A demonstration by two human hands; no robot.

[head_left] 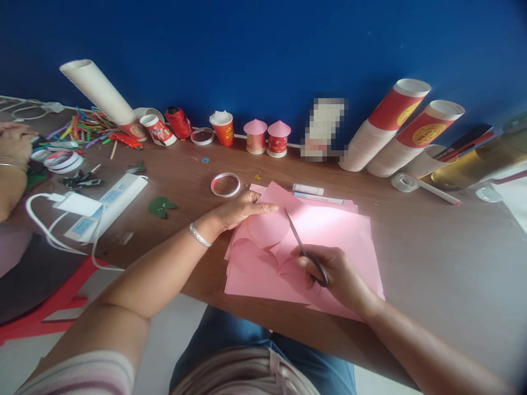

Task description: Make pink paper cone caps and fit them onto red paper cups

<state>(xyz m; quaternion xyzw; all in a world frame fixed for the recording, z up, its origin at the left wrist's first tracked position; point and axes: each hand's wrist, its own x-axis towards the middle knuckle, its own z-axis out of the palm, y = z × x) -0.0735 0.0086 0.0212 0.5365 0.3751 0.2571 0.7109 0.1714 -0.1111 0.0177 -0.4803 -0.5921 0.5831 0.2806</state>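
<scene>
Between the thumb and fingers of my left hand [249, 208] is a piece of pink paper [269, 225] with a rounded outline, held above a pile of pink sheets [346, 236]. My right hand [329, 271] grips black-handled scissors [302, 244], whose blades point up and away, at the right edge of the held piece. Cut edges and pointed scraps of pink paper show below the blades. Whether the blades are closed on the paper I cannot tell. A glue stick [308, 189] and a pale blue pen [319, 198] lie at the pile's far edge.
Behind the paper stand two small cups with pink cone tops [255, 135] [279, 138]. Stacked cups [381, 129] lean at the back right. A tape roll [225, 185], a green paper piece [161, 207] and a power strip [109, 208] lie left. Another person's arm [12, 170] rests far left.
</scene>
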